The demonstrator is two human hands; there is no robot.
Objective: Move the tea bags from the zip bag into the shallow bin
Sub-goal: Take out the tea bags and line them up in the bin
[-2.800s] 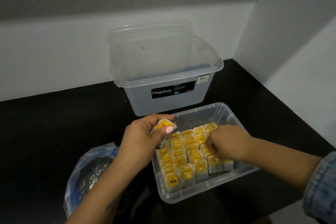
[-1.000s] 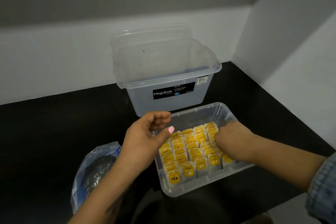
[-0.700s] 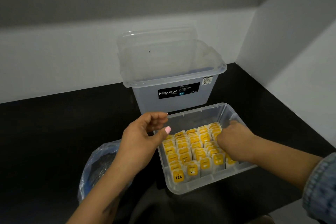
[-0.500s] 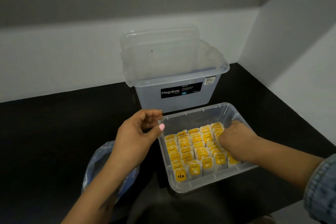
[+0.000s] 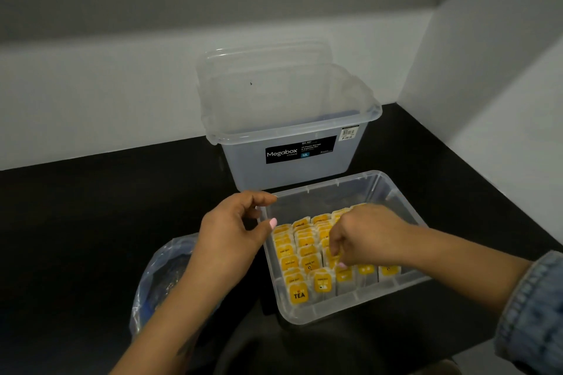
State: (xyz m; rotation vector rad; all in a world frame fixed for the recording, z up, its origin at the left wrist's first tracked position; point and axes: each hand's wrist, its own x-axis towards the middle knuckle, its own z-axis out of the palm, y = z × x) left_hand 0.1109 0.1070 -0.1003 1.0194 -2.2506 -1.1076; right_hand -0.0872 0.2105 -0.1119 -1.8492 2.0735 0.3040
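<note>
The tea bags (image 5: 307,262) stood upright in the shallow bin (image 5: 350,309), packed in rows that ran from the bin's near wall toward its far wall, their yellow labels facing the near wall. About five rows showed; the exact number of sachets could not be counted, since the right hand (image 5: 365,234) covered part of them. Each was a small flat paper sachet, pale with a yellow square, the nearest left one printed "TEA".

The bin was a clear, rounded-cornered plastic tray near the counter's (image 5: 91,207) front edge, its long axis running left to right and slightly skewed. The right hand reached down into the rows with fingers curled, its fingertips among the sachets; whether it pinched one could not be told. The left hand (image 5: 231,237) hovered at the bin's left wall, fingers loosely curled and holding nothing.

The zip bag (image 5: 161,277), crinkled translucent blue plastic, lay on the black counter left of the bin, partly under the left forearm. One taller clear Megabox storage box (image 5: 292,143) stood behind the bin, toward the counter's back corner, with a clear lid (image 5: 262,70) propped inside it.
</note>
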